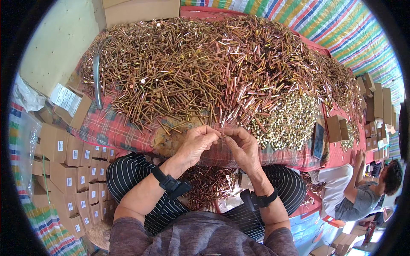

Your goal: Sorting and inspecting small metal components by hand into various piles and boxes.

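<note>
My left hand (200,139) and my right hand (241,146) meet fingertip to fingertip above the near edge of a plaid-covered table (128,139). Both are closed in a pinch around something small, mostly hidden by the fingers; its kind cannot be made out. Just beyond them lies a large heap of long brassy bolts (166,81). Coppery metal tubes or rods (239,91) are piled toward the middle. Beside my right hand spreads a mound of small pale-gold metal pieces, nut-like in look (290,123).
A curved metal bar (97,81) stands at the heap's left edge. Labelled cardboard boxes (64,175) are stacked at left. An opened carton (337,128) and a dark block (317,141) sit at right. More metal pieces (209,185) lie between my legs. Another person (358,192) sits at right.
</note>
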`<state>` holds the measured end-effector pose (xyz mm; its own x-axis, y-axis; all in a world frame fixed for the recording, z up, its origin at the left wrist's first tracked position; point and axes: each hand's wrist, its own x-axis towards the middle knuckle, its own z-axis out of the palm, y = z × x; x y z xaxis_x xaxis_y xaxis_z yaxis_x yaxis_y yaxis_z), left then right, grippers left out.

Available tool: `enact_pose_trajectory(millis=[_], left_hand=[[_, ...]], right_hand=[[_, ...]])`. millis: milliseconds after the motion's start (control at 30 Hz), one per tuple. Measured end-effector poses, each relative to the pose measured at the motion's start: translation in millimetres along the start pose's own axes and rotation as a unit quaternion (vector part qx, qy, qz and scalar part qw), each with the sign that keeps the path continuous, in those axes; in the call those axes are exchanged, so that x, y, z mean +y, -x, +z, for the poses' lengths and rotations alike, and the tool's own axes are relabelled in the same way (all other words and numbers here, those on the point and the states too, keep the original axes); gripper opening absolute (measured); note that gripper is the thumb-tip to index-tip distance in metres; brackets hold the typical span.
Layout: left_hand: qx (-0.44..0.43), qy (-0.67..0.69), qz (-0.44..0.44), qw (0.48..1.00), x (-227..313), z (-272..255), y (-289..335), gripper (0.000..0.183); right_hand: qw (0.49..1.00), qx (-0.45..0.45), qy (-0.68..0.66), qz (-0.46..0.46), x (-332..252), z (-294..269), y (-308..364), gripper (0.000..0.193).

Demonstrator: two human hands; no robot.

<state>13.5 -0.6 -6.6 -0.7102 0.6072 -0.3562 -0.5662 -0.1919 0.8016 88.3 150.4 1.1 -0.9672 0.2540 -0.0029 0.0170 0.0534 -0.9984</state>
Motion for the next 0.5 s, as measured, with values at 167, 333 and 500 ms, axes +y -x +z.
enact_pose_trajectory(millis=[167, 333, 500], left_hand=[[-0.007, -0.008, -0.001, 1.0, 3, 0, 1, 0.007], [-0.014, -0.048, 0.032, 0.998, 3, -2, 2, 0.007], [-0.012, -0.026, -0.009, 1.0, 3, -4, 4, 0.007]], right_hand=[[0.997, -0.011, 0.066, -0.03, -4, -2, 2, 0.012], [0.99, -0.016, 0.128, -0.054, -8, -2, 3, 0.013], [0.977, -0.002, 0.185, -0.103, -12, 4, 5, 0.009]])
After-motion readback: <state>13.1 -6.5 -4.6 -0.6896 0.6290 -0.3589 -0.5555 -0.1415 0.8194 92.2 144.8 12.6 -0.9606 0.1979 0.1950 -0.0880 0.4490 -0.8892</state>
